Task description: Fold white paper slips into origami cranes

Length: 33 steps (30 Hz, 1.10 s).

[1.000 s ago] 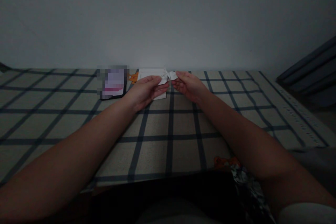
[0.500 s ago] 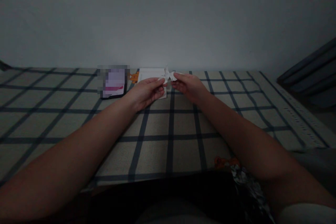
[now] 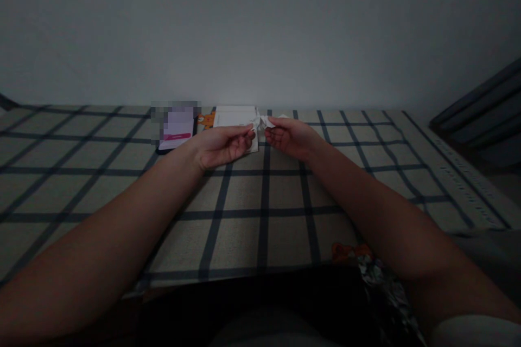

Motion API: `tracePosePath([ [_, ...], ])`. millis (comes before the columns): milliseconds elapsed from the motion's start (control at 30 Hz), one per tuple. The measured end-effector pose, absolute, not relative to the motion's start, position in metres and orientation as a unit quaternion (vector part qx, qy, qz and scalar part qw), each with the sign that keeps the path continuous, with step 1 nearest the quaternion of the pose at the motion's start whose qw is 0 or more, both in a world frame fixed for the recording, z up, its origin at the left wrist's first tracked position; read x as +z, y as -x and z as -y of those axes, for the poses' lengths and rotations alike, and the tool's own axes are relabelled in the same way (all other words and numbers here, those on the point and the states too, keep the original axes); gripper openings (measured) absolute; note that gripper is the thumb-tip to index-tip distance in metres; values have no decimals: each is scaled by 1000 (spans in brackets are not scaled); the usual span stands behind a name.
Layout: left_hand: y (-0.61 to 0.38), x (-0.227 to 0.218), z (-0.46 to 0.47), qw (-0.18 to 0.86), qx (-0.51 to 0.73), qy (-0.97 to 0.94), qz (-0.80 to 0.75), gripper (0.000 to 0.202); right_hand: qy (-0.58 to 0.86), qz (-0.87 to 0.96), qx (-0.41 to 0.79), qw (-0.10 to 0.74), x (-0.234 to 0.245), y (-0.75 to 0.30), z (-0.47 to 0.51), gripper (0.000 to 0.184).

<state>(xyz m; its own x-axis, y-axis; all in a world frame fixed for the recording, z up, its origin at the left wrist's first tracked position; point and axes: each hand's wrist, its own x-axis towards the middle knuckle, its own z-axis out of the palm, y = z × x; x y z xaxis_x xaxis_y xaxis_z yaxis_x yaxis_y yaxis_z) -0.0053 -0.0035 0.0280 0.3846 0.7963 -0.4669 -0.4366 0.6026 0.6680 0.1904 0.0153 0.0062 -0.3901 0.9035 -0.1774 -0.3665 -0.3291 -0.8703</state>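
A small, crumpled piece of white paper is stretched between my two hands, above the table's far side. My left hand pinches one end between thumb and fingers, its palm turned partly up. The other end is pinched by my right hand, fingers curled beneath the thumb. Behind the left fingers lies a white pad or booklet, partly covered by that hand. The paper's exact shape is hard to make out in the dim light.
A phone-like device with a lit screen, partly pixelated, lies left of the pad. Between them sits an orange bear-shaped item. A checked cloth covers the table, which meets a plain wall. Another orange item is at the near edge.
My left hand has shifted slightly left and rolled so more of its palm shows. The right hand has lowered a little. The paper between them looks flatter, with its upright tip gone.
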Motion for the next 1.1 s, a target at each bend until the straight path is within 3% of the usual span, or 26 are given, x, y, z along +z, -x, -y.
tracePosePath([
  [567,-6,21,13,717,440,-354,-409,6,323,473,706,416,5,-191,-17,9],
  [767,-4,19,10,686,454,-378,-425,10,386,568,559,465,-5,-196,-23,23],
  [900,-4,17,9,676,448,-389,-437,8,435,667,406,448,-1,-202,-21,34],
  [1100,-6,15,11,651,461,-397,-453,3,442,699,364,429,5,-203,-15,38],
])
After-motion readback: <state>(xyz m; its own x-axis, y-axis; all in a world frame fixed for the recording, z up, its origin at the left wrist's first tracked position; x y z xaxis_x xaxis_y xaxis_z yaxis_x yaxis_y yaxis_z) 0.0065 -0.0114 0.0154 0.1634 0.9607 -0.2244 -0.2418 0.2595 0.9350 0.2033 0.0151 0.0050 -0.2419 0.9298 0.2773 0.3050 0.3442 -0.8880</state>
